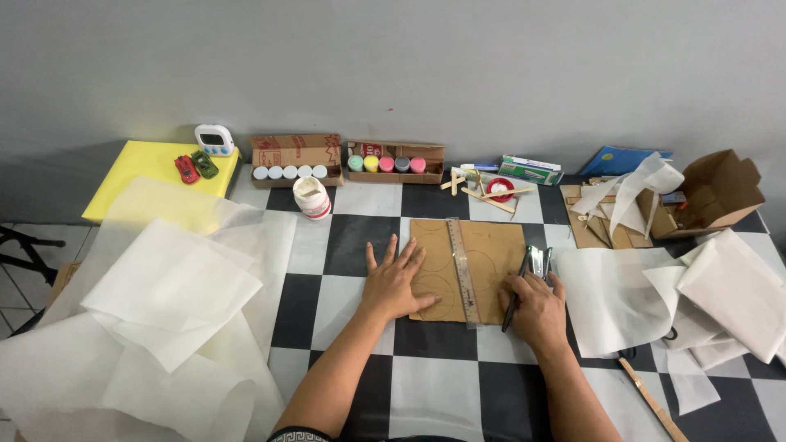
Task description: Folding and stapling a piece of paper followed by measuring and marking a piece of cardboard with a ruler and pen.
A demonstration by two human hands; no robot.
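Centre of frame: brown cardboard sheet (pixel 483 250) with drawn circles, a clear ruler (pixel 462 270) across it. Left hand (pixel 395 282) lies flat, fingers spread, on its left edge. Right hand (pixel 536 309) curls around a black pen (pixel 516 293). Upper centre: two open cardboard boxes (pixel 296 151) of paint pots; white red-labelled jar (pixel 311 198) in front.

On my feed the tabletop (pixel 372 245) is a black-and-white checkerboard. A brown cardboard sheet (pixel 491 245) carries thin dark pencilled circles, with a clear ruler (pixel 463 270) across it. My right hand (pixel 536 307) has a black pen (pixel 514 299). I see translucent white paper sheets (pixel 164 286), a yellow board (pixel 147 176) with a red toy car (pixel 186 169) and a green toy car (pixel 205 164), a white timer (pixel 214 139), and paint pots (pixel 386 164) lidded green, yellow, pink, grey and magenta.
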